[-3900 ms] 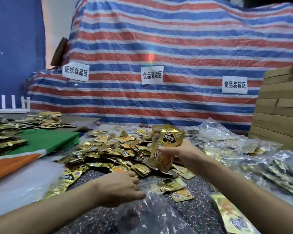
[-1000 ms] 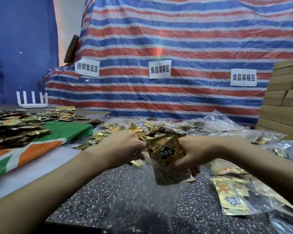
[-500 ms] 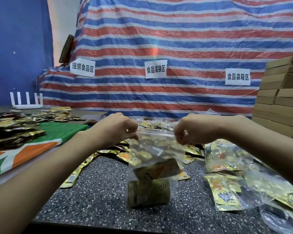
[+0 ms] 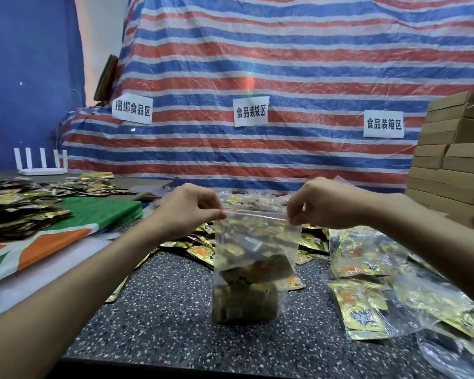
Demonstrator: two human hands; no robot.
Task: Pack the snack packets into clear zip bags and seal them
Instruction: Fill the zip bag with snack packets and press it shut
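Dark speckled counter (image 4: 162,310), lower centre of frame. A clear zip bag (image 4: 255,242) hangs upright at centre, its bottom at or just over the counter. Gold packets (image 4: 246,299) are bunched in its lower half.

Left hand (image 4: 186,212) pinches the bag's top left corner between thumb and curled fingers. Right hand (image 4: 326,205) pinches the top right corner the same way. The zip strip (image 4: 255,214) is stretched taut between them; cannot tell if it is sealed.

Loose packets (image 4: 200,251) lie heaped just behind the bag. Filled bags (image 4: 367,305) are piled at lower right. At left, a green and orange cloth (image 4: 93,214) carries more packets (image 4: 19,214).

Far right: stacked cardboard boxes (image 4: 454,160). Far left: a white stand (image 4: 40,162) with upright prongs.

Behind everything hangs a red, white and blue striped tarp (image 4: 257,64) with three paper signs (image 4: 251,110).
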